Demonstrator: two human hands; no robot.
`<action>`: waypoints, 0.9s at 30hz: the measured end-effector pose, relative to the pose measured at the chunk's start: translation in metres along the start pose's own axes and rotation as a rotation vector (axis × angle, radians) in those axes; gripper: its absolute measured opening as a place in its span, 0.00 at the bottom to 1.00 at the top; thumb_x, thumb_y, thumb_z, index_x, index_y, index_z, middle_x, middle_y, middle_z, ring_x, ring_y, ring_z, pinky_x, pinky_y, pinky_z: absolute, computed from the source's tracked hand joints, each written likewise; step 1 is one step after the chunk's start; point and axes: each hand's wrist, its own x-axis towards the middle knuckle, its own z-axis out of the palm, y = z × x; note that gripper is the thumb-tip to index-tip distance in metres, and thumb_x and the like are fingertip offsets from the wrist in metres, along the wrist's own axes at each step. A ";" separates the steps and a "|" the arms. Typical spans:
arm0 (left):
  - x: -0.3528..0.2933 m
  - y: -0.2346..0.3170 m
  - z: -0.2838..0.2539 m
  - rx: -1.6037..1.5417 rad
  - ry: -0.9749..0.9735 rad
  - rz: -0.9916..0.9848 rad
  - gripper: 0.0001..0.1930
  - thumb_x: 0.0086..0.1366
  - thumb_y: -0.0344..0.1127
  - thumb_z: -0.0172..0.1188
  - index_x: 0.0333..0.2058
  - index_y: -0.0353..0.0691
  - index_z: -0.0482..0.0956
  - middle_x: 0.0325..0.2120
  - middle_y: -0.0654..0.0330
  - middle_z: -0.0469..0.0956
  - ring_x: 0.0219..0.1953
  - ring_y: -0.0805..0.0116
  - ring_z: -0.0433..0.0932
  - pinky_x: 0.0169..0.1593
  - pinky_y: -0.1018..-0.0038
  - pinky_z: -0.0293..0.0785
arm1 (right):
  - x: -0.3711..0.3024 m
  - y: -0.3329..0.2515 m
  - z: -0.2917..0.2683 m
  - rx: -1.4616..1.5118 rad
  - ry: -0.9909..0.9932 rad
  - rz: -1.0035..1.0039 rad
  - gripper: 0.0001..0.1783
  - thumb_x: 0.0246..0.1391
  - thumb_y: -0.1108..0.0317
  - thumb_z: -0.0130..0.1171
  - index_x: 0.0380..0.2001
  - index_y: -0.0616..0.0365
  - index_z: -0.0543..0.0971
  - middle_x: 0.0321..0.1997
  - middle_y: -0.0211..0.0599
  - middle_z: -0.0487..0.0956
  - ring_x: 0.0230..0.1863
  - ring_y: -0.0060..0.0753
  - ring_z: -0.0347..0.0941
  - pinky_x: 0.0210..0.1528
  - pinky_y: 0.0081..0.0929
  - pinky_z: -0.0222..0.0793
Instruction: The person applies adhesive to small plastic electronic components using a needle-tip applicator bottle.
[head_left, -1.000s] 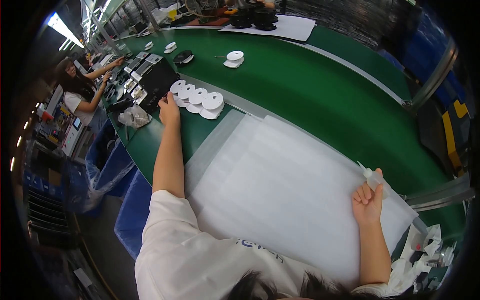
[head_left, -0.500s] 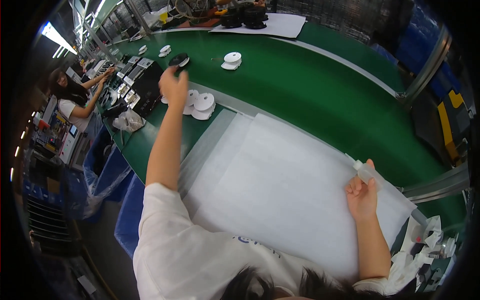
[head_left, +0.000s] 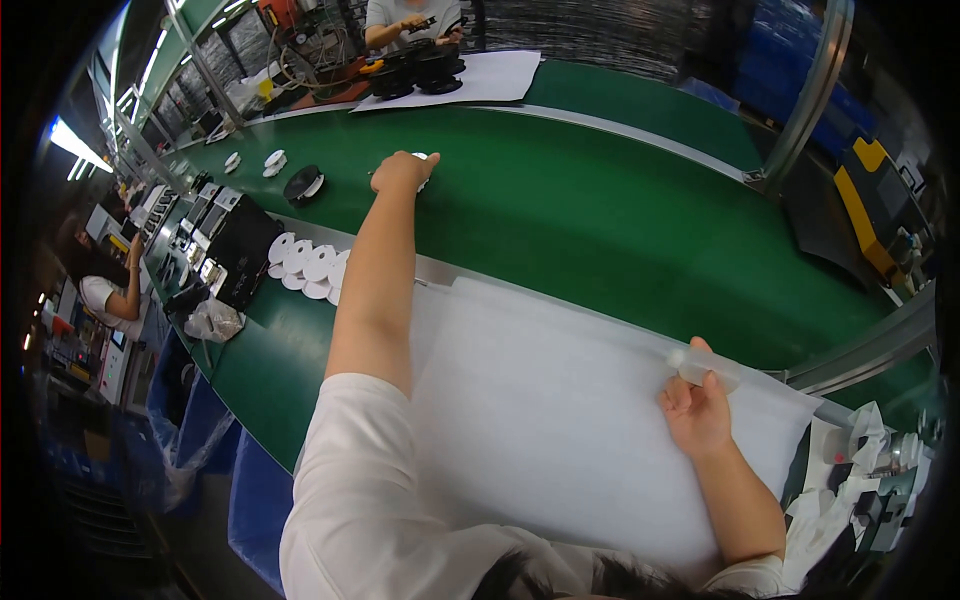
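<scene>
Over the green belt my left hand (head_left: 403, 173) is stretched far forward, its fingers closed round a white round spool-like part (head_left: 424, 172). Most of that part is hidden by the hand. My right hand (head_left: 697, 405) holds a small translucent bottle (head_left: 712, 370) with a pale cap, above the right side of a white sheet (head_left: 560, 420). Several white round discs (head_left: 318, 263) stand together on the bench left of my left forearm. A black round part (head_left: 303, 184) lies on the belt, left of my left hand.
Farther along the green belt (head_left: 600, 210) sit smaller white parts (head_left: 274, 162). Black spools (head_left: 420, 75) rest on white paper across it, near another person's hands. Black boxy equipment (head_left: 230, 240) and a plastic bag (head_left: 214, 320) stand left. Crumpled tissues (head_left: 825, 510) lie right.
My left hand has moved from near the black part to the white round part and closed on it. The bottle stays in my right hand, now tipped more level. The whole view has shifted.
</scene>
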 end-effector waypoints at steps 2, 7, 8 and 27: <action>0.000 0.003 0.002 -0.004 0.035 0.018 0.35 0.45 0.65 0.51 0.44 0.44 0.71 0.43 0.57 0.71 0.44 0.59 0.71 0.44 0.67 0.67 | -0.001 0.000 -0.001 -0.076 -0.068 0.007 0.23 0.48 0.51 0.51 0.49 0.40 0.66 0.19 0.24 0.67 0.19 0.16 0.56 0.25 0.18 0.53; 0.010 0.006 -0.001 -0.003 -0.055 0.005 0.29 0.44 0.58 0.56 0.42 0.46 0.73 0.42 0.59 0.72 0.44 0.62 0.71 0.43 0.68 0.67 | 0.001 -0.002 0.000 -0.040 -0.099 -0.002 0.23 0.48 0.49 0.50 0.47 0.41 0.65 0.23 0.24 0.69 0.19 0.16 0.56 0.24 0.18 0.53; 0.007 0.004 -0.004 0.004 -0.026 0.045 0.28 0.44 0.57 0.56 0.41 0.45 0.73 0.42 0.59 0.72 0.44 0.62 0.71 0.42 0.68 0.67 | 0.003 -0.002 0.002 -0.047 -0.095 -0.028 0.23 0.47 0.48 0.50 0.47 0.41 0.65 0.24 0.24 0.70 0.19 0.16 0.57 0.25 0.18 0.53; -0.264 -0.032 0.040 -1.488 -0.407 0.755 0.32 0.44 0.29 0.64 0.47 0.38 0.56 0.43 0.56 0.65 0.46 0.67 0.65 0.48 0.71 0.61 | -0.005 -0.004 0.015 -0.080 0.128 -0.106 0.23 0.46 0.52 0.52 0.42 0.52 0.64 0.30 0.28 0.69 0.26 0.19 0.64 0.25 0.17 0.58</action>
